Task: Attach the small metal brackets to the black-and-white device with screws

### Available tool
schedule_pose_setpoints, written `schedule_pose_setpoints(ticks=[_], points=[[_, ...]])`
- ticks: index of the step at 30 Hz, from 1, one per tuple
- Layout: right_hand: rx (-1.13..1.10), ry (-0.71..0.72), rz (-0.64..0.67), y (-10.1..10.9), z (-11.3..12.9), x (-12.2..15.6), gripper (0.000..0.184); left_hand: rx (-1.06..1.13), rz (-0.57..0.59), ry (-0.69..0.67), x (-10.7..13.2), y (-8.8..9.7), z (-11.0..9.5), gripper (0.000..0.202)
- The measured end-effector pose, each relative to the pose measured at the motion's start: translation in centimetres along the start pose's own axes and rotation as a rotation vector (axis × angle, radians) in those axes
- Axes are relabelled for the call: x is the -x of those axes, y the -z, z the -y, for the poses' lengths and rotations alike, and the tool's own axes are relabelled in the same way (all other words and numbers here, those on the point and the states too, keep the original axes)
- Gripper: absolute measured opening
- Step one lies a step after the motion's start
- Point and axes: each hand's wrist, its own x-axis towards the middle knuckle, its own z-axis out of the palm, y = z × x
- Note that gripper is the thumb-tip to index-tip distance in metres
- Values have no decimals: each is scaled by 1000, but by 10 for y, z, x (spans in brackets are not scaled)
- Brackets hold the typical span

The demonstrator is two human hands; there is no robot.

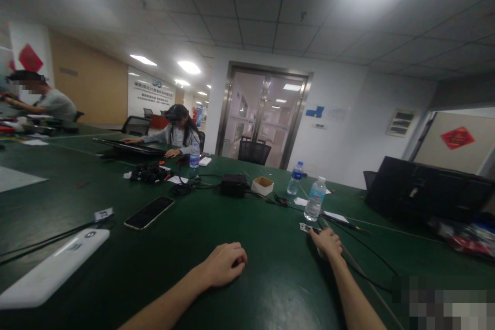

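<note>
My left hand (226, 264) rests on the green table with its fingers curled into a loose fist, and nothing shows in it. Further right, my right hand (328, 241) is closed low over the table, close to a cable. A small silver-white piece with a dark part (308, 228) sticks out by its thumb. A pale edge shows under the palm, but the fingers hide the rest, so I cannot tell its kind. Just beyond that hand stands a clear water bottle (315, 200) with a white cap.
Another water bottle (295, 179), a small open box (262, 186) and a black box (234, 185) stand further back. To the left lie a phone (150, 213) and a long white device (58, 268). A monitor (429, 191) is at right. Two people sit across the table.
</note>
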Motion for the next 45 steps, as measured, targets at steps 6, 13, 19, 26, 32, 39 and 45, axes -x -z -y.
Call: schedule_pose_setpoints(ticks=[6, 13, 19, 26, 32, 39, 45], points=[[-5, 11, -5, -2, 0, 0, 78, -5, -11, -7, -1, -1, 1, 17], [-4, 11, 2, -2, 0, 0, 76, -17, -25, -15, -2, -2, 0, 17], [-5, 1, -20, -1, 1, 2, 85, -18, -27, -28, -2, -4, 3, 18], [2, 13, 3, 5, 3, 6, 86, -16, -16, -12, -1, -1, 1, 17], [27, 65, 57, 16, 3, 6, 70, -33, -13, 0, 0, 2, -4, 18], [77, 122, 130, 27, 7, 7, 41, -23, -9, 12, 2, 4, -7, 18], [86, 129, 129, 30, 7, 10, 38, -27, -10, 20, 1, 4, -7, 17]])
